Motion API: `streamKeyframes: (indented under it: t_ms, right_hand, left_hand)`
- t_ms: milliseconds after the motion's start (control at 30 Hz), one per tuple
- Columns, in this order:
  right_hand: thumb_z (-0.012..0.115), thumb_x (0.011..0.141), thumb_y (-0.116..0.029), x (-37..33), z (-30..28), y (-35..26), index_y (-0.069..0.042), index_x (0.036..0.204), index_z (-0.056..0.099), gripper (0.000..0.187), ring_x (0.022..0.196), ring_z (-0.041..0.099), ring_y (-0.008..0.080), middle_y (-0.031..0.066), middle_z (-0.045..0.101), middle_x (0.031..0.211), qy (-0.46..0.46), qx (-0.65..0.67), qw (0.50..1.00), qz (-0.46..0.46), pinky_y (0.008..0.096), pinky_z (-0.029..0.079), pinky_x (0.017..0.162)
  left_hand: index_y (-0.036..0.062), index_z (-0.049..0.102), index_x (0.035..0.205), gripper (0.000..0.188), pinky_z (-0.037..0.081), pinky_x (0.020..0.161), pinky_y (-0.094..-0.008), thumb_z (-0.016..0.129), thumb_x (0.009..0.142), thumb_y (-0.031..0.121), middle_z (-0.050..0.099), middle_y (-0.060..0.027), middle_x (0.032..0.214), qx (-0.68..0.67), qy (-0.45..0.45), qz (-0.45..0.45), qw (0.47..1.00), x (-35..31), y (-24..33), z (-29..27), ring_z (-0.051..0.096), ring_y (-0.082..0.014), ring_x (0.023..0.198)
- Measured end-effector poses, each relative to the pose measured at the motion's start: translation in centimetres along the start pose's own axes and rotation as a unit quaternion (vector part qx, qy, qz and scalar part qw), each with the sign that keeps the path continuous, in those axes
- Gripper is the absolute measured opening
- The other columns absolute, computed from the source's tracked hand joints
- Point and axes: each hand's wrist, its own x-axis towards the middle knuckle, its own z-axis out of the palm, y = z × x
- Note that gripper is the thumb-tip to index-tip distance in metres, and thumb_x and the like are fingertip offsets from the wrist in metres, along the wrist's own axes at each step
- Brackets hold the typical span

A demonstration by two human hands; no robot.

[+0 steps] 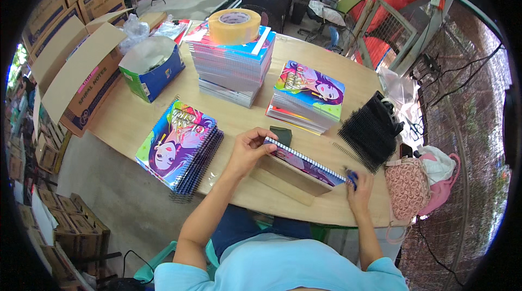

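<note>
A notebook (304, 161) stands on its edge in front of me, its punched, spiral-bound side facing up. My left hand (254, 148) pinches its left end between thumb and fingers. At the opposite end, my right hand (359, 190) grips small blue-handled pliers (351, 178), their tip close to the end of the spiral. Just below the notebook lies a wooden strip (285, 186) on the table. Beyond the notebook's left end sits a small dark green block (280, 135). Whether the pliers' jaws touch the wire is too small to tell.
Bound notebooks (176, 147) are stacked at left, unbound ones (307, 95) behind. A taller stack carries a tape roll (234, 26). Black spiral coils (370, 130) and a pink patterned pouch (406, 188) lie at right. A cut-open blue-green box (152, 71) and an open carton (89, 90) stand at left.
</note>
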Motion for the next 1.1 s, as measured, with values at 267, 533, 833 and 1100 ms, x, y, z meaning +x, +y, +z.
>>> streamKeyframes:
  t_ms: [267,533,833,1100]
  right_hand:
    - [0.073,0.072,-0.022,18.7,-6.9,-18.8,-0.013,0.110,0.067,0.040,0.101,0.056,0.0194,0.0029,0.058,0.106,0.003,-0.039,0.871,-0.490,0.0495,0.034,0.106]
    - [0.059,0.076,-0.014,21.6,-5.1,-22.8,-0.007,0.097,0.067,0.024,0.108,0.053,0.0178,0.0021,0.057,0.093,-0.049,-0.114,0.745,-0.655,0.0572,0.023,0.115]
    - [0.066,0.080,-0.022,20.1,-4.9,-22.4,-0.006,0.092,0.070,0.021,0.085,0.064,0.0247,0.0110,0.062,0.085,-0.258,-0.099,0.864,-0.421,0.0433,0.050,0.086]
    - [0.068,0.084,-0.021,13.3,-1.1,-7.9,-0.005,0.102,0.069,0.024,0.090,0.058,0.0327,0.0149,0.065,0.090,-0.176,0.055,0.982,-0.037,0.0391,0.047,0.083]
  left_hand:
    - [0.0004,0.055,0.120,0.046,0.053,0.077,-0.0237,0.072,0.079,-0.006,0.068,-0.0053,0.093,-0.007,0.025,-0.007,1.000,0.3,0.5,0.5,0.064,-0.0101,0.084]
    - [0.0017,0.049,0.129,0.057,0.054,0.073,-0.0234,0.073,0.078,-0.006,0.068,-0.0050,0.088,-0.034,0.014,0.000,0.999,0.5,0.6,0.4,0.065,-0.0101,0.080]
    - [-0.0005,0.048,0.130,0.058,0.053,0.076,-0.0250,0.073,0.077,-0.006,0.068,-0.0060,0.089,-0.004,0.044,0.019,0.999,0.1,0.7,0.5,0.065,-0.0113,0.083]
    - [0.0166,0.063,0.117,0.047,0.048,0.091,-0.0396,0.074,0.072,0.018,0.065,-0.0028,0.098,0.615,-0.028,0.407,0.675,-1.3,4.8,5.3,0.063,-0.0195,0.088]
